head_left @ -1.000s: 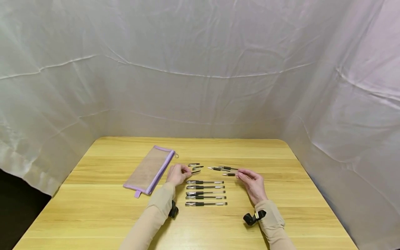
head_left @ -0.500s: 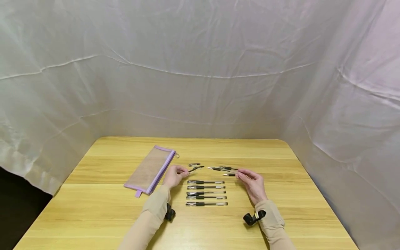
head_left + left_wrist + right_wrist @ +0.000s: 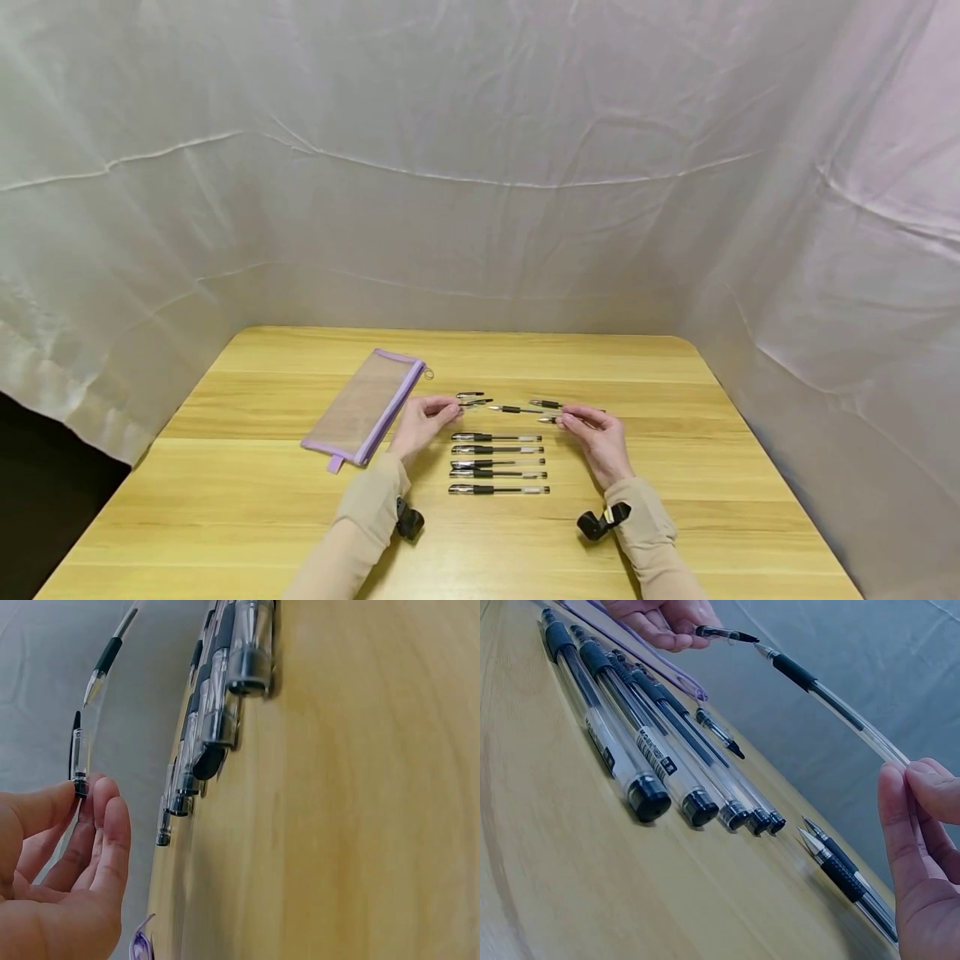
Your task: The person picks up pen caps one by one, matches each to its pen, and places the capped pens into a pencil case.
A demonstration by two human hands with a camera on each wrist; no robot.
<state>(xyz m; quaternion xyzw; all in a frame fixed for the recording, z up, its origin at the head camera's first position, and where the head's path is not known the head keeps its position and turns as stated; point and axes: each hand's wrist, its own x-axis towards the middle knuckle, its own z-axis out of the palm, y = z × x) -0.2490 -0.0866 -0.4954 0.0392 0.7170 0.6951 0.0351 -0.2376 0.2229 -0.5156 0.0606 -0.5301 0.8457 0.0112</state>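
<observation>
Between thumb and fingertips, my left hand point(image 3: 423, 427) pinches a clear pen cap point(image 3: 79, 754) with a black clip, raised above the table. My right hand point(image 3: 600, 442) pinches an uncapped gel pen point(image 3: 793, 673) near its back end; the pen has a clear barrel and black grip. Its bare tip points left at the cap, close to the clip end in both wrist views. Another loose cap point(image 3: 470, 395) lies on the table beyond my left fingertips. Two more uncapped pens, the farther one point(image 3: 546, 404) and the nearer one point(image 3: 841, 876), lie by my right hand.
Several capped gel pens point(image 3: 498, 450) lie in a row between my forearms, caps to the left. A mesh zip pouch point(image 3: 363, 404) with purple edging lies left of my left hand. Pale curtains point(image 3: 480, 233) hang around the wooden table point(image 3: 225, 500).
My left hand has lifted the cap from the table and turned it toward the pen. My right hand has moved slightly left, bringing the pen tip nearer the cap.
</observation>
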